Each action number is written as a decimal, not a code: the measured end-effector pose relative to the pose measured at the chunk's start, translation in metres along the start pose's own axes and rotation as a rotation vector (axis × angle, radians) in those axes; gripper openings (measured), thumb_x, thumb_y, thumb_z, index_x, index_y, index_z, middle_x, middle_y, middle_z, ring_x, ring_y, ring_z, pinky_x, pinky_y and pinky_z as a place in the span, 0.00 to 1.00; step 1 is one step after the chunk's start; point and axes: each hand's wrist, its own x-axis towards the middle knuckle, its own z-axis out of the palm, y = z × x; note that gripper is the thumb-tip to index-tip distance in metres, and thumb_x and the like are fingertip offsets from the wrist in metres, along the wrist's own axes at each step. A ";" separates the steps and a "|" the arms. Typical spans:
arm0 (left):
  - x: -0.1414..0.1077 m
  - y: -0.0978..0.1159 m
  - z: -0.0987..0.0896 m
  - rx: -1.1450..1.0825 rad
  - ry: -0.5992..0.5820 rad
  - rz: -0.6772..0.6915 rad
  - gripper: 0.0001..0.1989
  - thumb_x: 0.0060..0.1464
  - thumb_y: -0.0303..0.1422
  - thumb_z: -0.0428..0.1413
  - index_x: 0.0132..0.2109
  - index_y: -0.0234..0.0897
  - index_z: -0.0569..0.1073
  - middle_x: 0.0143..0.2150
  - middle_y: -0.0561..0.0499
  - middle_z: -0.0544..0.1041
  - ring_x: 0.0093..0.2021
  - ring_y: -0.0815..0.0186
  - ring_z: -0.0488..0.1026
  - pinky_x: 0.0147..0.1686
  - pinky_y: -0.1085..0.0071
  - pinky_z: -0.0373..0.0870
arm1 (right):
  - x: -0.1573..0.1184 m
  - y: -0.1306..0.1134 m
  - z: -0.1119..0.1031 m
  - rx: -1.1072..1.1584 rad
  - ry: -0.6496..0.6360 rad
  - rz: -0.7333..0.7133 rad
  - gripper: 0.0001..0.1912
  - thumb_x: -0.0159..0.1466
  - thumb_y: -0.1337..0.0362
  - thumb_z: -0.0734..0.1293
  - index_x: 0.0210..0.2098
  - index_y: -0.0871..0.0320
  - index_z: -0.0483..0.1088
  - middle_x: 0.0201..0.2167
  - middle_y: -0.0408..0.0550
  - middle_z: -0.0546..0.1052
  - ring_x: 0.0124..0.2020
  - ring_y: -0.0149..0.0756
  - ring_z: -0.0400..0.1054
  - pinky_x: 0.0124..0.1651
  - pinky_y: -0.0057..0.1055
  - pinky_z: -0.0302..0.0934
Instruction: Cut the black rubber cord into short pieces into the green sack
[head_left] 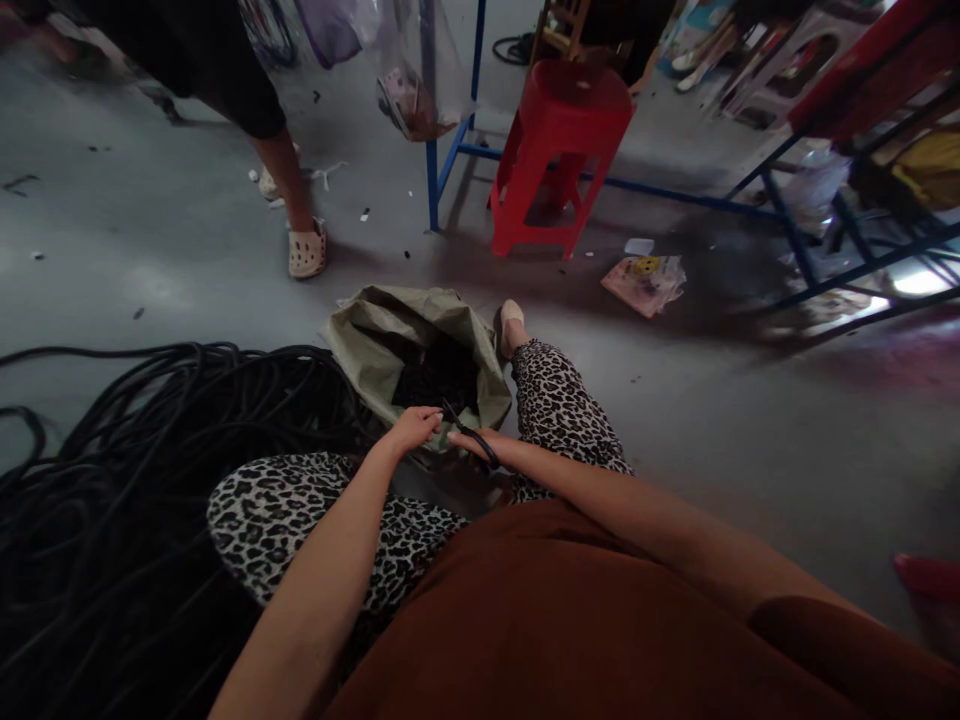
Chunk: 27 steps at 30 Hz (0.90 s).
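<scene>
Black-handled scissors (478,443) are in my right hand (491,440), their blades pointing up and left over the near rim of a greenish woven sack (364,345). The sack's mouth is wide, and dark small pieces (439,375) lie inside it. Close to the blade tips, my left hand (416,428) is closed in a pinch; what sits between its fingers is too small to make out. On the left, a large heap of black rubber-like cord (187,400) lies on the floor and reaches up to the sack.
A red plastic stool (559,140) stands beyond the sack beside a blue metal frame (433,185). Another person's leg (292,185) is at the upper left. A plastic packet (641,285) lies on the grey floor, with small scraps scattered around.
</scene>
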 end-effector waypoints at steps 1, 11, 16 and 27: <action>0.000 0.000 0.000 -0.003 -0.003 -0.007 0.19 0.53 0.36 0.50 0.48 0.31 0.73 0.27 0.51 0.76 0.21 0.72 0.66 0.24 0.76 0.64 | 0.001 0.001 0.000 0.000 -0.001 0.003 0.25 0.61 0.46 0.59 0.36 0.64 0.68 0.18 0.45 0.69 0.15 0.28 0.63 0.17 0.21 0.58; 0.003 -0.001 -0.001 0.044 -0.042 -0.006 0.17 0.51 0.35 0.50 0.45 0.32 0.74 0.24 0.53 0.75 0.21 0.72 0.66 0.23 0.76 0.64 | 0.005 0.004 0.000 -0.059 0.004 -0.008 0.26 0.60 0.43 0.59 0.32 0.63 0.69 0.18 0.46 0.69 0.15 0.29 0.63 0.17 0.23 0.59; 0.003 -0.003 0.000 0.046 -0.047 -0.003 0.16 0.51 0.35 0.49 0.43 0.32 0.75 0.24 0.53 0.74 0.20 0.72 0.65 0.23 0.76 0.64 | 0.003 0.001 0.000 -0.185 0.110 -0.056 0.26 0.58 0.43 0.61 0.26 0.63 0.69 0.17 0.47 0.69 0.20 0.31 0.66 0.20 0.20 0.58; 0.007 -0.013 -0.005 0.147 -0.043 0.115 0.19 0.53 0.38 0.46 0.43 0.33 0.74 0.30 0.51 0.77 0.28 0.68 0.71 0.32 0.73 0.67 | -0.009 -0.012 0.003 -0.041 0.108 0.060 0.27 0.58 0.41 0.58 0.24 0.61 0.64 0.12 0.43 0.64 0.10 0.30 0.60 0.12 0.23 0.56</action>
